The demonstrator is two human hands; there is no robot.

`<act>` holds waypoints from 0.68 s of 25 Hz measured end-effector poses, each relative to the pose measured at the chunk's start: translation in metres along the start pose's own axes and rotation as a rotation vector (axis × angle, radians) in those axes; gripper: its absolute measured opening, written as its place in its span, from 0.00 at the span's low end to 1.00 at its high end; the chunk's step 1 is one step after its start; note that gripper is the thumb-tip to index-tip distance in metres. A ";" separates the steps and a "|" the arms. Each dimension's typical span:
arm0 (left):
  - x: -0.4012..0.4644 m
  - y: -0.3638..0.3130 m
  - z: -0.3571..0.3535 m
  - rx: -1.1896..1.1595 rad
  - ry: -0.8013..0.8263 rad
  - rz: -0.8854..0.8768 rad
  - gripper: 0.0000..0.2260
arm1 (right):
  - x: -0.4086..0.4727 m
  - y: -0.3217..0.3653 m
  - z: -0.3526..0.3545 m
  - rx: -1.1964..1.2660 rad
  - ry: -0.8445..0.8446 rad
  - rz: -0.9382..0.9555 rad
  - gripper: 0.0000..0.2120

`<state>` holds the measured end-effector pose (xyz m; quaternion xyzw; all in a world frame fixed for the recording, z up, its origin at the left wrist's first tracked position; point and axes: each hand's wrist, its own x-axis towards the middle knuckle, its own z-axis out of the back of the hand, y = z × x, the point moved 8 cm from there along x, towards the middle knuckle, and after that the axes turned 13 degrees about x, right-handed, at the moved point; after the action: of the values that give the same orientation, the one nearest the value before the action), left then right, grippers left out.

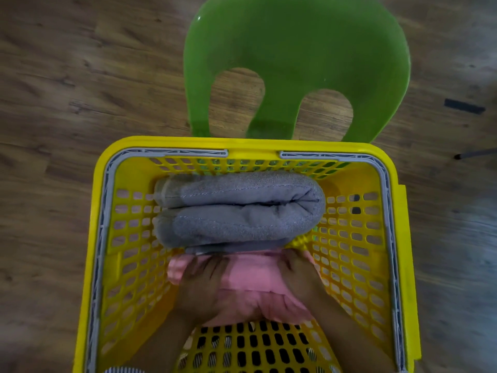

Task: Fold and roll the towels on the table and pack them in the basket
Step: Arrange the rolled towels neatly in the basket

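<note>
Looking down into a yellow basket [400,238] of perforated plastic with grey handles folded along its rim. Both hands reach in from the bottom of the frame, packing a pink towel [252,275] — soft, smooth, rolled. The left hand [201,281] and right hand [298,273] lie over its two ends, fingers curled round the roll. Just above it in the frame, touching, sits a grey towel [236,208] — thick, nubbly terry, folded into a fat bundle against the basket's upper wall. The step looks like seating the pink roll; next, probably, pressing it snug and letting go. A glossy green chair [295,44] stands behind, on wood flooring.
</note>
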<state>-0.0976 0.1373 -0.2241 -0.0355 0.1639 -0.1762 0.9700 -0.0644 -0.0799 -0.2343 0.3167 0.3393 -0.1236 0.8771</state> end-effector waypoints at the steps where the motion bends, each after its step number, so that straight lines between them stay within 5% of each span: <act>1: 0.002 0.006 0.002 -0.017 -0.017 0.027 0.25 | -0.007 0.019 -0.003 -0.136 -0.027 0.124 0.23; 5: 0.014 0.030 0.002 -0.057 0.172 0.175 0.16 | -0.036 0.069 -0.050 -0.292 0.131 0.384 0.29; 9: 0.007 0.016 -0.003 0.007 0.034 0.100 0.16 | -0.032 0.072 -0.047 -0.283 0.112 0.377 0.26; 17: -0.002 0.017 -0.019 -0.060 0.244 0.313 0.24 | -0.014 0.083 -0.085 -0.399 0.301 0.299 0.31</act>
<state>-0.1000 0.1537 -0.2438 -0.0170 0.2889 -0.0213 0.9570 -0.0829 0.0384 -0.2338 0.1992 0.4327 0.1245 0.8704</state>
